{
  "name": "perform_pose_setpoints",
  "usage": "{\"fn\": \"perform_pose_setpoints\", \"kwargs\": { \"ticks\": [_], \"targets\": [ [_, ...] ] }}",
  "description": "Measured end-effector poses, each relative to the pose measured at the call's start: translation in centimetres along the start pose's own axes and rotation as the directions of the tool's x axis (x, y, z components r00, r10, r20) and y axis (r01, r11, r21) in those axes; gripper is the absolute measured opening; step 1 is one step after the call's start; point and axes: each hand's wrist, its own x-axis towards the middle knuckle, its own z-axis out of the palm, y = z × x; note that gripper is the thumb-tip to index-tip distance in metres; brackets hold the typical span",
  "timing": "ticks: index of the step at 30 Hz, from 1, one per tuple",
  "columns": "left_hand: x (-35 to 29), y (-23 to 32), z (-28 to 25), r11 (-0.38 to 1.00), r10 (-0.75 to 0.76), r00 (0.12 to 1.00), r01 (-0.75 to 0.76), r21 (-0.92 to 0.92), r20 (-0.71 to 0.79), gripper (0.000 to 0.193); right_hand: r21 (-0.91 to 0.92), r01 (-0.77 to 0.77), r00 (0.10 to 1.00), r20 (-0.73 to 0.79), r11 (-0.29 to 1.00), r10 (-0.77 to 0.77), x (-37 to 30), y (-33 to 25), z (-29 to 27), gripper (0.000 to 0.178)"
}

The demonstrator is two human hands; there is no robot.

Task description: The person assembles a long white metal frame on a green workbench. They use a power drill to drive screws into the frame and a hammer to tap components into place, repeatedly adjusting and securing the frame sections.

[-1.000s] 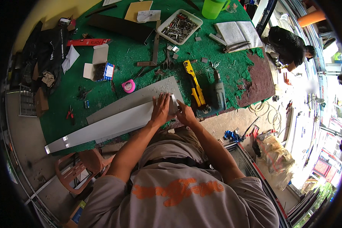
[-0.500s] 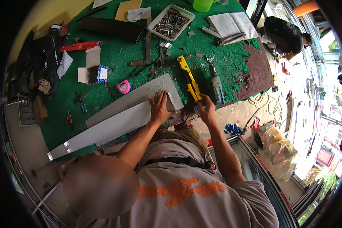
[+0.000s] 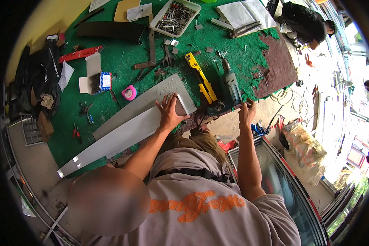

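Observation:
My left hand (image 3: 170,114) grips the wide end of a long, tapered light-grey metal piece (image 3: 123,134), fingers spread over its top and thumb at the end edge. Beneath that piece lies a flat grey sheet (image 3: 160,91) scattered with shavings. Just past the table's front edge is my right hand (image 3: 247,114), its fingers drawn together; whether anything is in them is hidden. It is nearest to a grey-green power drill (image 3: 231,84) lying on the table, bit pointing away. Left of the drill rests a yellow-and-black long-handled hand tool (image 3: 201,78).
On the green-covered table (image 3: 123,74) lie a pink tape measure (image 3: 129,93), scissors (image 3: 168,57), an opened small box (image 3: 100,82), a tray of small metal parts (image 3: 175,17), and an open notebook (image 3: 247,16). Another person (image 3: 305,21) crouches at the far right. A framed glass panel (image 3: 274,180) stands beside me.
My right hand has left the lower end of the yellow tool and moved right, past the drill. My left hand stays on the metal piece. The view has shifted slightly.

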Motion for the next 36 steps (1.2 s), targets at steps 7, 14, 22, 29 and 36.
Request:
{"fn": "perform_pose_setpoints", "kwargs": {
  "ticks": [7, 14, 22, 29, 36],
  "targets": [
    [0.2, 0.2, -0.1, 1.000, -0.019, 1.000, 0.019, 0.004, 0.012, 0.118, 0.232, -0.487, 0.854, 0.330, 0.842, 0.403, -1.1, -2.8, 0.8, 0.056],
    [0.3, 0.4, -0.4, 0.999, -0.046, 0.997, 0.046, -0.005, 0.068, 0.116, 0.320, -0.594, 0.801, 0.322, 0.738, 0.505, -1.7, -4.2, 2.0, 0.078],
    [0.4, 0.7, -0.5, 0.996, -0.068, 0.997, 0.069, -0.050, 0.031, 0.115, 0.534, -0.513, 0.837, 0.485, 0.672, 0.254, -1.6, -4.4, 3.5, 0.086],
    [0.4, 0.5, -0.5, 0.998, -0.054, 0.998, 0.055, -0.026, 0.045, 0.116, 0.675, -0.484, 0.870, 0.439, 0.557, 0.224, -1.4, -3.9, 5.3, 0.086],
    [0.6, 0.2, -0.3, 0.997, -0.055, 0.998, 0.057, -0.053, 0.033, 0.115, 0.700, -0.489, 0.860, 0.487, 0.520, 0.154, -1.9, -7.1, -2.5, 0.064]
  ]
}}
